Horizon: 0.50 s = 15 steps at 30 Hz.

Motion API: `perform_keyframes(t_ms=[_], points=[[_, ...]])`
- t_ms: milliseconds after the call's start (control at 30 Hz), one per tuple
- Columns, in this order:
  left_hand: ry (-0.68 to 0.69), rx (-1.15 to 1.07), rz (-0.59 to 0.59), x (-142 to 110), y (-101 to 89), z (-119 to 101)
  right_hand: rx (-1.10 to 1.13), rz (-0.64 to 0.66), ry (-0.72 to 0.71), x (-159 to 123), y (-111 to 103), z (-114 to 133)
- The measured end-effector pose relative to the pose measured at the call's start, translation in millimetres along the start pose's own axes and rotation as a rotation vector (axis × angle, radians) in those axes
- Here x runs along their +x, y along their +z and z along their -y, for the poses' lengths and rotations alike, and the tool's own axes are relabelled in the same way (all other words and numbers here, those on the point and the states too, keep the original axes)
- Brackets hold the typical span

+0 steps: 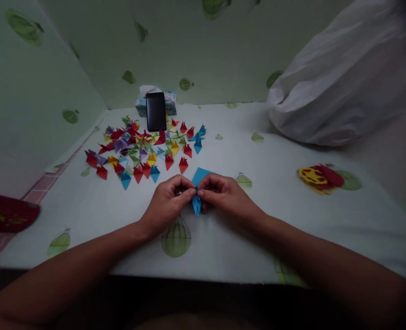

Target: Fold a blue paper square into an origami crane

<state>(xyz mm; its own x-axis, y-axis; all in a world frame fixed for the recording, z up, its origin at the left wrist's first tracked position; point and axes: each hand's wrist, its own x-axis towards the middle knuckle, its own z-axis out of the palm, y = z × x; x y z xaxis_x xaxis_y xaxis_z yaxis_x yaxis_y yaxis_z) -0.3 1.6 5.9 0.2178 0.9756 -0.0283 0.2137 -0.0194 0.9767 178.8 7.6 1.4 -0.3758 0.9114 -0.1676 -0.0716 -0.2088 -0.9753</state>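
A blue paper piece [197, 204], partly folded into a point, is pinched between both my hands over the white patterned sheet [258, 215]. My left hand [168, 199] grips its left side with thumb and fingers closed. Pressed against it from the right, my right hand [223, 192] pinches the same paper. A flat blue corner [200, 174] sticks out behind my fingers. Beyond my hands lies a pile of several small folded paper pieces [144, 149] in red, blue, yellow, green and purple.
A black phone [156, 111] leans upright on a tissue box [170, 103] behind the pile. A large white plastic bag [343, 82] fills the back right. A red and yellow cloth item [320, 178] lies right; a dark red object [7, 213] sits at the left edge.
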Motion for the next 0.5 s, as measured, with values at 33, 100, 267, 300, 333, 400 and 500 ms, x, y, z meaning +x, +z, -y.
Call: perform_keyframes(t_ms=[33, 100, 267, 300, 333, 400, 500], points=[[0.000, 0.004, 0.002, 0.0, 0.0, 0.0, -0.011, -0.004, -0.002, 0.1, 0.0, 0.1], [0.004, 0.015, 0.006, 0.2, 0.1, 0.0, -0.025, -0.012, -0.005, 0.4, 0.3, -0.2], [0.009, 0.021, 0.028, 1.1, 0.5, 1.0, -0.058, -0.030, -0.015, 0.4, 1.1, -1.2], [0.009, 0.019, 0.029, 1.4, 0.7, 1.2, -0.069, -0.032, -0.017, 0.4, 1.3, -1.3], [0.011, 0.017, 0.026, 1.6, 1.0, 1.2, -0.078, -0.034, -0.019, 0.3, 1.4, -1.4], [0.016, 0.015, 0.018, 1.8, 1.6, 0.9, -0.093, -0.031, -0.024, 0.0, 1.6, -1.6], [0.020, 0.022, 0.010, 1.9, 2.2, -0.2, -0.100, -0.025, -0.042, -0.4, 1.9, -2.1]])
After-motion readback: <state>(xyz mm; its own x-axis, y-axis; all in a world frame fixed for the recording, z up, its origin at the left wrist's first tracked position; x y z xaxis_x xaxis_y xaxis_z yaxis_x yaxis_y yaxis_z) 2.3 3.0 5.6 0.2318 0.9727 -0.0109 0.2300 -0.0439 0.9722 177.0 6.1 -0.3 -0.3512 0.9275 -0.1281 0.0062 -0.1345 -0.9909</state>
